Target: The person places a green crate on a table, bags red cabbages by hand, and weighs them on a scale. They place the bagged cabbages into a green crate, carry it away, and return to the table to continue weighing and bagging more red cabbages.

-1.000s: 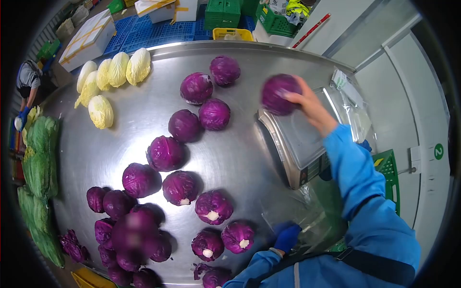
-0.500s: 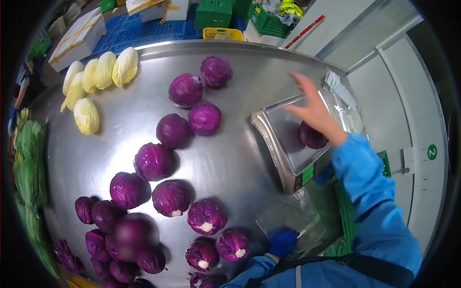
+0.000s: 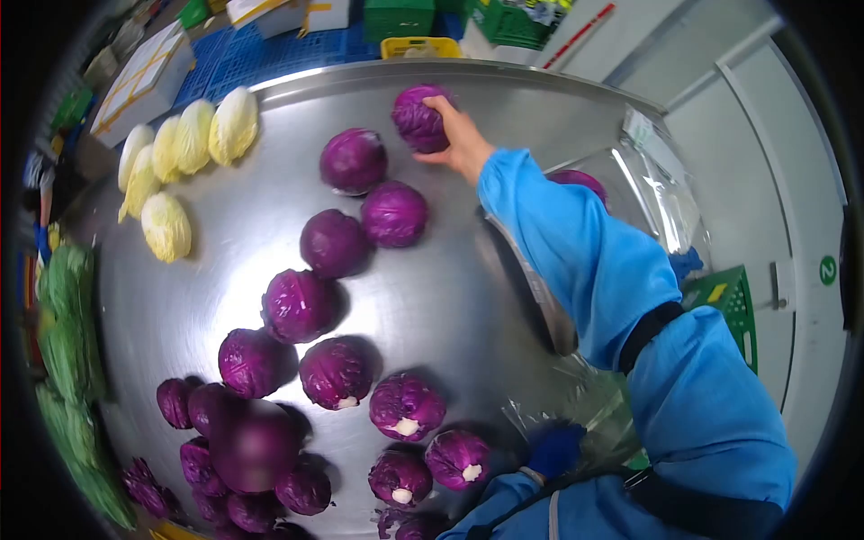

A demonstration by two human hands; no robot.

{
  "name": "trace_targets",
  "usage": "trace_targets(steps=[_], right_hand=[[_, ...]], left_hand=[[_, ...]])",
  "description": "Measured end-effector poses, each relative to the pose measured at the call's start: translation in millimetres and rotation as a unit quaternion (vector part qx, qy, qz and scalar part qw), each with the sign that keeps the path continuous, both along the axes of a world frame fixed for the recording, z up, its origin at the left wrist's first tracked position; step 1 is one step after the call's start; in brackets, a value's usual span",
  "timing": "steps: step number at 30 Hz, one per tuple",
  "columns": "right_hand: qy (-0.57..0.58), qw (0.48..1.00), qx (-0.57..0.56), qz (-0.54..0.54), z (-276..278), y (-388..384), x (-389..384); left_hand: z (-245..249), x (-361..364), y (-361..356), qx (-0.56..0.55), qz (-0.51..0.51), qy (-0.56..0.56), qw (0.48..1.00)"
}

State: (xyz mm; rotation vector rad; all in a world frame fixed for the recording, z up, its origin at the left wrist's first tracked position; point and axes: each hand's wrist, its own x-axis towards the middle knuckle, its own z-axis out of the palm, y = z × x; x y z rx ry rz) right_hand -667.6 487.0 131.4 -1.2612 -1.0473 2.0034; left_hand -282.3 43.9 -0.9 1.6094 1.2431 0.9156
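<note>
My bare right hand (image 3: 454,135) is closed around a red cabbage (image 3: 418,119) near the table's far edge, thumb on the near side. Another red cabbage (image 3: 583,183) rests on the scale (image 3: 533,292), which my blue sleeve mostly covers. My left hand (image 3: 553,452), in a blue glove, is low in front of my body. It seems closed on a clear plastic bag (image 3: 605,405), though its fingers are dark and hard to separate. Close to the right hand sit two more red cabbages, one (image 3: 354,161) to the left and one (image 3: 394,214) below.
Several red cabbages (image 3: 301,306) run diagonally across the steel table (image 3: 468,297) to a pile at lower left. Pale napa cabbages (image 3: 166,227) lie at upper left, and long green vegetables (image 3: 70,360) line the left edge. A green crate (image 3: 733,310) stands at right.
My right hand has moved from above the scale to the far cabbage and taken hold of it. The cabbage on the scale stayed there. The view has shifted slightly.
</note>
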Motion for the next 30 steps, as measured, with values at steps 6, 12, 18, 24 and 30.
trace_targets(steps=[6, 12, 18, 24, 30], right_hand=[[0.314, 0.908, -0.199, 0.195, 71, -170, 189], [0.109, 0.899, -0.398, 0.149, 97, -319, 422], [0.221, 0.933, -0.242, 0.148, 55, -368, 555], [-0.074, 0.975, 0.008, 0.208, 63, -379, 601], [-0.014, 0.965, -0.261, -0.025, 50, -418, 632]], left_hand=[[23, -20, 13, 0.06, 0.045, 0.01, 0.997], [22, -14, -8, -0.081, 0.031, -0.143, 0.986], [37, -24, -17, -0.211, -0.037, -0.162, 0.963], [153, -7, -16, -0.027, 0.025, 0.001, 0.999], [170, 60, -37, 0.012, -0.023, 0.065, 0.998]])
